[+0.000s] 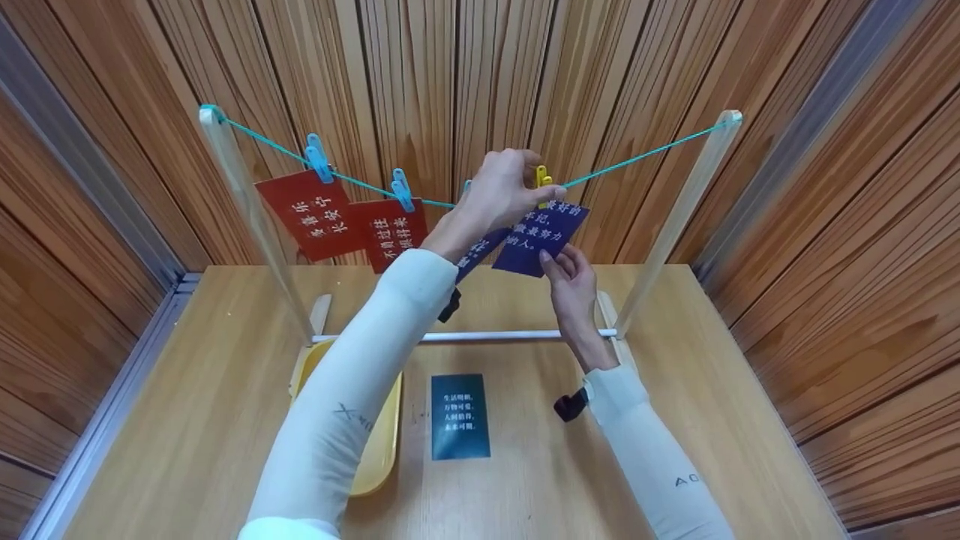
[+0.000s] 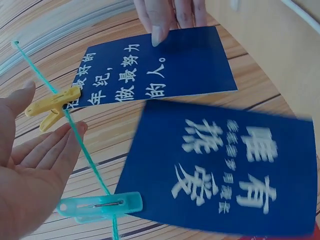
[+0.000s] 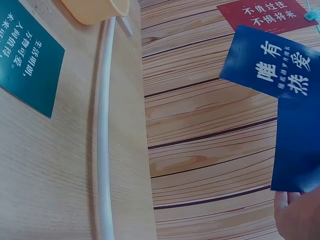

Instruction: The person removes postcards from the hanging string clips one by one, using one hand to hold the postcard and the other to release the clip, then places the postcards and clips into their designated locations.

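A yellow clothespin (image 2: 55, 107) clips the upper edge of a dark blue card (image 1: 544, 238) to the green cord (image 1: 637, 159). My left hand (image 1: 499, 187) is around this clothespin, its thumb and fingers spread apart on either side of the handles in the left wrist view. Lower down, my right hand (image 1: 574, 289) pinches the card's bottom edge between thumb and fingers. A second dark blue card (image 2: 220, 170) hangs beside it from a light blue clothespin (image 2: 105, 204); my left arm partly hides that card in the head view.
Two red cards (image 1: 311, 215) hang farther left from blue clothespins (image 1: 318, 157). The cord spans two wooden posts (image 1: 679, 225) joined by a white rod (image 1: 495, 337). On the table (image 1: 187, 420) lie a green card (image 1: 460, 417) and a yellow tray (image 1: 386, 450), partly behind my left arm.
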`<state>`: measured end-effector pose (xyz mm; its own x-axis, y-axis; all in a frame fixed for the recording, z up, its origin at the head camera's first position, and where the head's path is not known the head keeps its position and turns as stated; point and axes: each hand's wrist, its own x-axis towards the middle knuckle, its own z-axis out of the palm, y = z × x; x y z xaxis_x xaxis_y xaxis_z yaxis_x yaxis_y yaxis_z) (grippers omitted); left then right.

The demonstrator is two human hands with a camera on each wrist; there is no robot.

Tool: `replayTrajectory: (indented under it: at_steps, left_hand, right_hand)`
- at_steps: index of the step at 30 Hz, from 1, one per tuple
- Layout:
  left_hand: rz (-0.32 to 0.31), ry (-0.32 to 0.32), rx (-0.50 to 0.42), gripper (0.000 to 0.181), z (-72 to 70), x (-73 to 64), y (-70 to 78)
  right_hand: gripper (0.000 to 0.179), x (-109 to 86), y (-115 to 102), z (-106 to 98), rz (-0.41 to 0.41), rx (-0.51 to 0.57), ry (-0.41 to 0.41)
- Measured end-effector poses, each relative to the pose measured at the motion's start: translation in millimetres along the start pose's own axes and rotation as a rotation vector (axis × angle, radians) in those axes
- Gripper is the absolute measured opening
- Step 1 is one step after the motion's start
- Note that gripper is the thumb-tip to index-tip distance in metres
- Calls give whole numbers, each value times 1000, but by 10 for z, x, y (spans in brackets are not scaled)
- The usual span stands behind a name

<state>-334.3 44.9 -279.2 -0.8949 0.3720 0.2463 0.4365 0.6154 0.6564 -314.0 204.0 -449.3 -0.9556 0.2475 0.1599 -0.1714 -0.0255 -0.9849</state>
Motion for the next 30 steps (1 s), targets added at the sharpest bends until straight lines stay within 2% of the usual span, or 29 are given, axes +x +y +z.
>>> replayTrajectory:
  at_steps: [6, 10, 19, 30]
  left_hand:
    - [24, -6, -61, 43, 0, 0, -17]
    - [34, -5, -93, 34, 2, -1, -31]
    - [49, 15, -150, 36, 21, -31, -68]
    - [25, 50, -194, 32, 47, -42, -80]
  right_hand:
    - [42, 0, 0, 24, 5, 93, -7]
    - [42, -8, -17, 16, -14, 99, -1]
    - [34, 7, -12, 22, -31, 133, 51]
    - [35, -15, 11, -62, 32, 166, -6]
